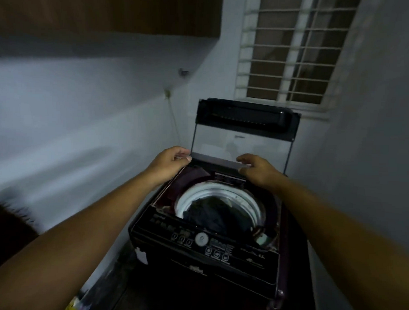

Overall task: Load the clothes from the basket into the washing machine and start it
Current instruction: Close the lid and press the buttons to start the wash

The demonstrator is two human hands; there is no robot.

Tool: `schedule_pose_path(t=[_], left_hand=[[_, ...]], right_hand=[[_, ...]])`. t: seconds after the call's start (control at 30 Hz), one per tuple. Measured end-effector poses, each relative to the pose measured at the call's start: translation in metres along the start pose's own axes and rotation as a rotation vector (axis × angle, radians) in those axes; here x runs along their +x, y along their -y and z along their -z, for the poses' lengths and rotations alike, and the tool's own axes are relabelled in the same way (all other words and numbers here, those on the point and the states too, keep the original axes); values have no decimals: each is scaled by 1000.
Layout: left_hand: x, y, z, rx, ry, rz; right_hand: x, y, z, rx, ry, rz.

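Room first: grey walls, barred window (293, 49) upper right, dim light. Washing machine (205, 226) at centre frame, lid (243, 133) folded and raised. Dark clothes (216, 215) sit in the drum; the basket is not in view. Left hand (169, 164) and right hand (258, 171) each pinch the lid's lower edge. Risk, as judged: lid dropping fast could trap fingers at the fold, or a raised garment could stop it shutting. Control panel (202, 241) lower centre, untouched.

The top-loading washing machine (202, 243) stood dark-cased, its glass lid (243, 135) raised upright beyond both hands. Dark clothes (213, 215) lay bunched inside the white-rimmed drum (220, 194), below and between the hands.
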State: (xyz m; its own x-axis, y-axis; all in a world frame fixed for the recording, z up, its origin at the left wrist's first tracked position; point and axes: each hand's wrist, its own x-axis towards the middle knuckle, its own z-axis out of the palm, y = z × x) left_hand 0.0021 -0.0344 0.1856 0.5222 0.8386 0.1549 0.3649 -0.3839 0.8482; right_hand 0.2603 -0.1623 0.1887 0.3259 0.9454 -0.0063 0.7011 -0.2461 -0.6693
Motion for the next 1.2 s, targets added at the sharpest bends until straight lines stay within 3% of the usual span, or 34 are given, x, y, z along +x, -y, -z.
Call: schedule_pose_path(t=[0.3,0.53,0.9,1.07,1.2], left_hand=[[118,8,1,25,139,-145],[248,9,18,122,246,-278],[416,10,-17,463,254,-529],[452,13,-38,757,293,-589],[464,22,-54,815,306,-589]], right_hand=[[68,-7,31,-93,-138,-117],[154,14,51,-294,-218,-176],[261,7,77,-552,-269,-246],[298,4,85,-679,-259,-246],[320,-5,89,-723,-225,-272]])
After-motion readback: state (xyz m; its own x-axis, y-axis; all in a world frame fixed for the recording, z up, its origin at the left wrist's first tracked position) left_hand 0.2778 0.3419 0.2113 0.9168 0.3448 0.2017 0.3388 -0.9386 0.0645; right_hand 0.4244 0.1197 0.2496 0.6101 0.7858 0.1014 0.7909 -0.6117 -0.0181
